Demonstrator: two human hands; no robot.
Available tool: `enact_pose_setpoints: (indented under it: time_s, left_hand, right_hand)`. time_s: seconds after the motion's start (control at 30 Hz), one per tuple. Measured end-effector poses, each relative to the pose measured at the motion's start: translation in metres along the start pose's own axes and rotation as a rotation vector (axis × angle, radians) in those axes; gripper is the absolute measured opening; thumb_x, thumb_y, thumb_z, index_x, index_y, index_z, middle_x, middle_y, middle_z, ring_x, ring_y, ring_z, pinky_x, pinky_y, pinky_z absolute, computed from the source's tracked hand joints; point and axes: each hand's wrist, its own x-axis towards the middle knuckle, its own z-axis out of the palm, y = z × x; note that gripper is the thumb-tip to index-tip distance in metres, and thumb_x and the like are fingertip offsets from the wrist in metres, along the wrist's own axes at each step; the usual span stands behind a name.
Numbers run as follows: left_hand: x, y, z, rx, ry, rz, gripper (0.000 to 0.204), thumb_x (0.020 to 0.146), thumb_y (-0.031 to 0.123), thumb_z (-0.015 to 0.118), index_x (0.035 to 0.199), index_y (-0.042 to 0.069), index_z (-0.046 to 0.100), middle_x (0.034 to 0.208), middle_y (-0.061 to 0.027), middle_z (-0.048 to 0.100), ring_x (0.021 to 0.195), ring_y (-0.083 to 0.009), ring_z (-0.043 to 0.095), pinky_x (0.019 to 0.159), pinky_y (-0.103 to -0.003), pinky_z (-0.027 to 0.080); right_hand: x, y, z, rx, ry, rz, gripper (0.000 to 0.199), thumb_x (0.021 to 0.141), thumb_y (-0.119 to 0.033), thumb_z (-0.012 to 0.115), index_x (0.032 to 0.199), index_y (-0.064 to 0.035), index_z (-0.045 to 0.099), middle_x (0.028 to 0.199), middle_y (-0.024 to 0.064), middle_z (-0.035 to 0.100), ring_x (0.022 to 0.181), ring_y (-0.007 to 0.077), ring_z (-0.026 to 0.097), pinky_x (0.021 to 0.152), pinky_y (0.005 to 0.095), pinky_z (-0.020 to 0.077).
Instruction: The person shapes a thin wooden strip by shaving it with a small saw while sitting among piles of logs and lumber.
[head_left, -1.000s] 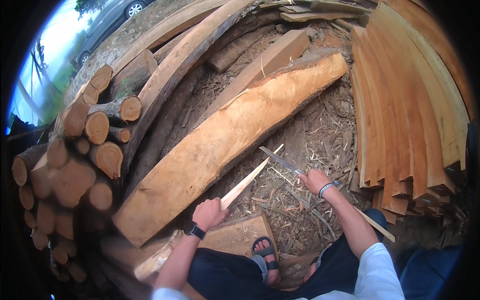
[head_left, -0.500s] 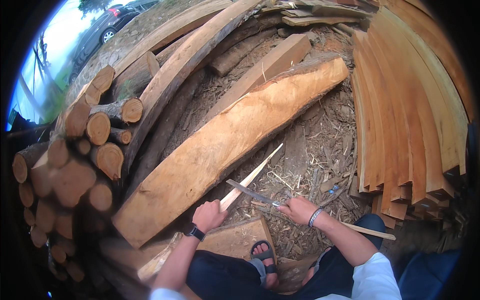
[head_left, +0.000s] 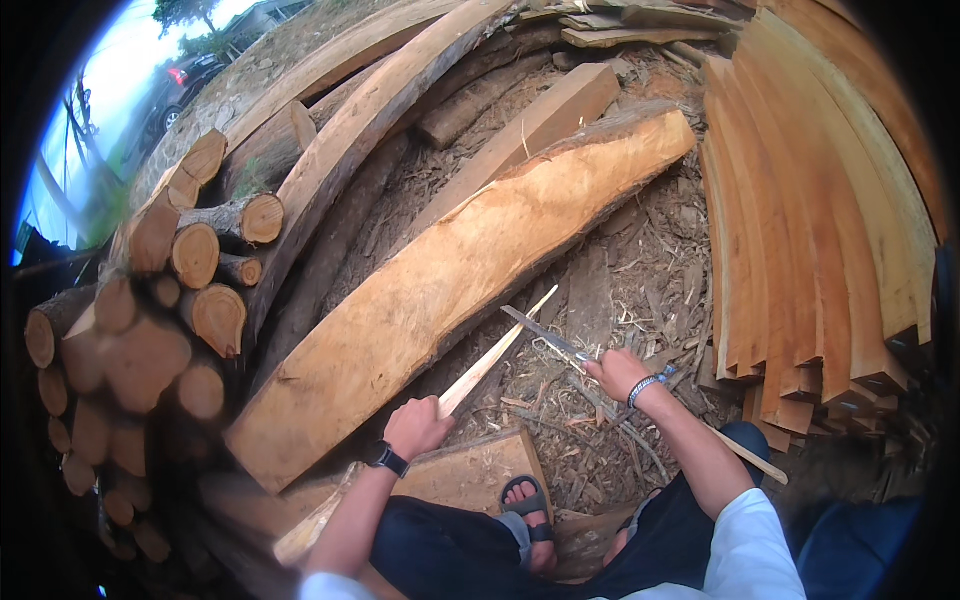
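Observation:
My left hand [head_left: 418,428] is closed round the thick end of a pale, whittled wooden stick [head_left: 480,375], which tapers to a point away from me. My right hand [head_left: 617,375] grips a knife with a narrow grey blade [head_left: 545,333]. The blade lies across the stick near its pointed end; whether it touches the wood I cannot tell. A long, thin light wooden handle [head_left: 750,458] comes out behind my right forearm and seems to belong to the knife. Below the hands, a thick wooden block [head_left: 470,470] lies by my sandalled foot.
A large rough-sawn slab [head_left: 470,270] slants across the ground beyond my hands. Cut logs [head_left: 218,318] are stacked at the left, and sawn boards [head_left: 800,220] at the right. Wood chips and bark [head_left: 640,300] cover the ground. A parked car [head_left: 185,85] stands far left.
My right hand has moved forward and slightly right, carrying the blade from near my left hand along to the stick's pointed end. The left hand and stick have barely shifted.

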Motion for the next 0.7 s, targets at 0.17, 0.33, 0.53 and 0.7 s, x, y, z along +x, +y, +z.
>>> enact_pose_setpoints:
  time_s: [0.17,0.33,0.53,0.7]
  left_hand:
    - [0.001,-0.011,0.008,0.013,-0.021,-0.010,0.037,0.082,0.032,0.057,0.088,-0.004,0.065,0.088,-0.0301,0.067,0.087,-0.0439,0.066,0.080,-0.050,0.053]
    - [0.000,-0.002,0.000,0.037,-0.006,0.033,0.037,0.082,0.032,0.057,0.088,-0.003,0.065,0.088,-0.0295,0.067,0.087,-0.0436,0.066,0.079,-0.051,0.053]
    - [-0.001,-0.003,0.000,0.033,-0.021,0.027,0.037,0.082,0.032,0.057,0.087,-0.003,0.064,0.088,-0.0299,0.066,0.087,-0.0437,0.066,0.079,-0.050,0.052]
    - [-0.008,-0.005,-0.005,0.036,-0.010,-0.004,0.037,0.082,0.032,0.057,0.088,-0.003,0.064,0.088,-0.0297,0.066,0.087,-0.0439,0.066,0.079,-0.051,0.053]
  right_hand:
    - [-0.026,-0.020,0.019,0.079,-0.081,-0.123,0.055,0.097,-0.044,0.054,0.082,0.0072,0.069,0.080,0.0319,0.065,0.079,0.0472,0.066,0.076,0.0518,0.0521]
    - [-0.004,0.003,-0.004,0.015,-0.033,0.042,0.054,0.097,-0.042,0.055,0.083,0.0077,0.069,0.083,0.0329,0.065,0.084,0.0471,0.065,0.080,0.0511,0.0512]
    - [0.006,0.020,-0.005,0.059,-0.012,0.056,0.056,0.097,-0.044,0.054,0.084,0.0095,0.068,0.083,0.0324,0.066,0.084,0.0466,0.066,0.082,0.0505,0.0513]
    - [-0.001,-0.001,0.010,0.041,-0.035,0.000,0.057,0.096,-0.046,0.056,0.085,0.0091,0.068,0.084,0.0320,0.066,0.084,0.0474,0.066,0.079,0.0517,0.0520]
